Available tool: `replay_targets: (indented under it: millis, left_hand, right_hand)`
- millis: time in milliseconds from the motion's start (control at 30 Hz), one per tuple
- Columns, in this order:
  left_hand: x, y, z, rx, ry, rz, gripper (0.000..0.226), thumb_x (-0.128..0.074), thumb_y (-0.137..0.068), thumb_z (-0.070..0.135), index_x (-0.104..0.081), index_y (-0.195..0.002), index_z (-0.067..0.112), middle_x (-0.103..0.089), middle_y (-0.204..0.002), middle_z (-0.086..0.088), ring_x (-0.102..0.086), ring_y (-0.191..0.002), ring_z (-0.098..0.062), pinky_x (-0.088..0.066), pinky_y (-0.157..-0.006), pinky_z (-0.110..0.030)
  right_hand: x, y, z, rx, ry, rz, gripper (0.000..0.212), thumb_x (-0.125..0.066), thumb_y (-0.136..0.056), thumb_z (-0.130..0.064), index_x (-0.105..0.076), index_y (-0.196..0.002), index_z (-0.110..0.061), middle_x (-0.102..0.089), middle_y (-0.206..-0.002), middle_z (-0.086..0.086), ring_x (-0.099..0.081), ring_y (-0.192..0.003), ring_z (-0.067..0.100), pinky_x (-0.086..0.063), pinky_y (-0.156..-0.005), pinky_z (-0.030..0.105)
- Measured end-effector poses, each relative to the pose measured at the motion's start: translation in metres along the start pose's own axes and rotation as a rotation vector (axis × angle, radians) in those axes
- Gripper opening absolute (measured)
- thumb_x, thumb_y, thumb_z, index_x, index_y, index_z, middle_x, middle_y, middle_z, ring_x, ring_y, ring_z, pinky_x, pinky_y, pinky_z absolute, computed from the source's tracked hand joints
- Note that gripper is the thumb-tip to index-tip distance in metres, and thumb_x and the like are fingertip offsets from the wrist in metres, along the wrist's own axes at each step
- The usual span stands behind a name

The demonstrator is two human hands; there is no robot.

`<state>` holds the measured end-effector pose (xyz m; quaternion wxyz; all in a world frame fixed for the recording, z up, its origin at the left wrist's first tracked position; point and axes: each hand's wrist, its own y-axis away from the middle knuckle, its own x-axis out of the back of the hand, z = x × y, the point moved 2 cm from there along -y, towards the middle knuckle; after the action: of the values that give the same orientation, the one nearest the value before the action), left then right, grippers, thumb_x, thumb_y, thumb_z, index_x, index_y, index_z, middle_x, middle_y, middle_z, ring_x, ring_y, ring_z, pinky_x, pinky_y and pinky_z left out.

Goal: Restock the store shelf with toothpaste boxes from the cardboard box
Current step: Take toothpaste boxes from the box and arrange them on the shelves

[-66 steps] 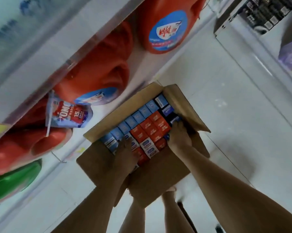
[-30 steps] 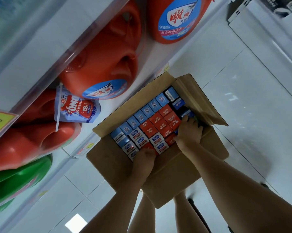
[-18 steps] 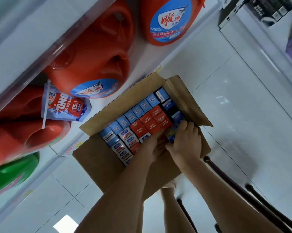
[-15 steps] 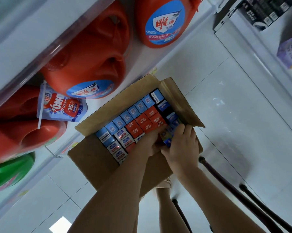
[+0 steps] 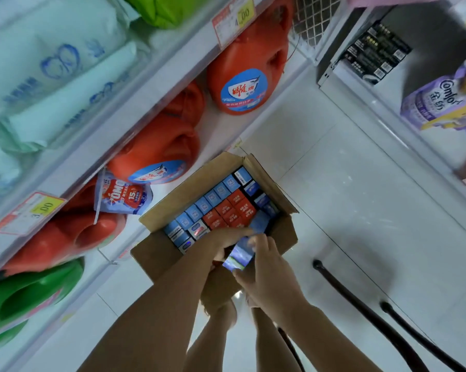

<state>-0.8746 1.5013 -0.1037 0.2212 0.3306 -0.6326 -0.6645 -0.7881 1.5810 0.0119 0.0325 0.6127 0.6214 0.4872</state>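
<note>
Fingers of the right hand (image 5: 269, 267) curl round a long blue toothpaste box (image 5: 239, 256), and the left hand (image 5: 225, 242) grips its far end, likely so it comes straight out of the tight rows. Under them the open brown cardboard box (image 5: 156, 256), beside the white store shelf (image 5: 146, 98), holds blue and red toothpaste boxes (image 5: 226, 208) on end, almost full.

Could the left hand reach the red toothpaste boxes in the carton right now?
Likely yes, though it is occupied: the left hand and right hand both grip a blue toothpaste box. The red toothpaste boxes lie uncovered just beyond, in the open carton.
</note>
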Motion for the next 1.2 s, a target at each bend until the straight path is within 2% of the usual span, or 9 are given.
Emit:
replay_targets:
  millis: [167, 333, 467, 567, 667, 867, 967, 1067, 1200]
  left_hand:
    - [0.008, 0.064, -0.032, -0.037, 0.193, -0.056, 0.027, -0.063, -0.089, 0.024, -0.056, -0.109, 0.007, -0.065, -0.102, -0.016, -0.063, -0.088, -0.029, -0.051, -0.085, -0.043]
    - [0.015, 0.106, -0.044, -0.105, 0.203, -0.070, 0.050, -0.070, -0.081, 0.014, -0.049, -0.125, 0.004, -0.065, -0.108, -0.019, -0.063, -0.096, -0.032, -0.051, -0.086, -0.045]
    - [0.013, 0.134, -0.042, -0.230, 0.139, -0.082, 0.037, -0.065, -0.083, 0.012, -0.052, -0.117, 0.005, -0.066, -0.094, -0.013, -0.064, -0.085, -0.025, -0.052, -0.074, -0.036]
    - [0.005, 0.172, -0.036, -0.399, -0.101, -0.029, 0.032, -0.068, -0.079, 0.019, -0.056, -0.108, 0.012, -0.065, -0.096, -0.005, -0.064, -0.086, -0.016, -0.053, -0.072, -0.025]
    - [-0.002, 0.222, -0.033, -0.576, -0.331, 0.177, 0.039, -0.071, -0.081, 0.019, -0.045, -0.110, 0.021, -0.059, -0.099, 0.007, -0.059, -0.087, -0.003, -0.048, -0.064, -0.011]
    - [-0.026, 0.329, -0.035, -0.925, -0.430, 0.382, 0.061, -0.081, -0.064, 0.031, -0.042, -0.112, 0.027, -0.055, -0.109, 0.008, -0.058, -0.094, 0.001, -0.050, -0.076, -0.011]
    - [-0.029, 0.377, -0.028, -0.969, -0.253, 0.214, 0.064, -0.082, -0.066, 0.038, -0.049, -0.119, 0.023, -0.063, -0.113, 0.006, -0.064, -0.100, -0.007, -0.055, -0.084, -0.028]
    - [-0.033, 0.433, -0.022, -0.936, 0.016, 0.082, 0.019, -0.057, -0.092, 0.031, -0.059, -0.111, 0.029, -0.071, -0.099, 0.006, -0.069, -0.088, -0.006, -0.055, -0.073, -0.024]
    - [-0.041, 0.472, -0.025, -0.840, 0.371, 0.031, 0.034, -0.054, -0.090, 0.037, -0.066, -0.110, 0.013, -0.073, -0.090, -0.006, -0.066, -0.081, -0.021, -0.053, -0.071, -0.031]
  right_hand:
    - [0.035, 0.020, -0.011, -0.136, -0.235, -0.041, 0.041, -0.057, -0.091, -0.039, -0.040, -0.123, -0.018, -0.054, -0.105, -0.007, -0.061, -0.089, 0.008, -0.051, -0.073, 0.022]
    - [0.043, 0.017, -0.006, -0.490, -0.676, -0.098, 0.049, -0.057, -0.092, -0.038, -0.039, -0.127, -0.009, -0.057, -0.104, 0.003, -0.061, -0.088, 0.019, -0.055, -0.066, 0.028]
    - [0.042, 0.019, -0.016, -0.590, -0.918, -0.163, 0.058, -0.061, -0.087, -0.046, -0.041, -0.127, -0.009, -0.056, -0.103, 0.005, -0.062, -0.085, 0.020, -0.057, -0.066, 0.029]
    - [0.046, 0.022, -0.031, -0.506, -1.057, -0.169, 0.078, -0.073, -0.065, -0.055, -0.051, -0.125, -0.009, -0.066, -0.111, 0.012, -0.068, -0.093, 0.027, -0.058, -0.075, 0.038]
    - [0.063, 0.037, -0.058, -0.404, -1.163, -0.113, 0.064, -0.080, -0.067, -0.037, -0.056, -0.118, -0.008, -0.069, -0.108, 0.016, -0.069, -0.094, 0.030, -0.056, -0.082, 0.046]
    - [0.108, 0.082, -0.115, -0.311, -1.218, 0.126, 0.054, -0.079, -0.070, 0.001, -0.054, -0.118, 0.000, -0.068, -0.105, 0.021, -0.067, -0.091, 0.038, -0.060, -0.066, 0.039]
    - [0.146, 0.116, -0.143, -0.214, -1.243, 0.042, 0.053, -0.078, -0.073, -0.006, -0.056, -0.121, -0.006, -0.071, -0.102, 0.017, -0.070, -0.087, 0.035, -0.057, -0.076, 0.050]
    - [0.188, 0.154, -0.170, -0.056, -1.166, -0.111, 0.048, -0.077, -0.074, -0.007, -0.057, -0.118, -0.009, -0.072, -0.098, 0.015, -0.071, -0.080, 0.029, -0.057, -0.067, 0.038]
    - [0.230, 0.203, -0.207, -0.026, -1.048, -0.342, 0.053, -0.078, -0.067, -0.017, -0.057, -0.115, -0.006, -0.073, -0.086, 0.013, -0.070, -0.066, 0.023, -0.057, -0.060, 0.032]
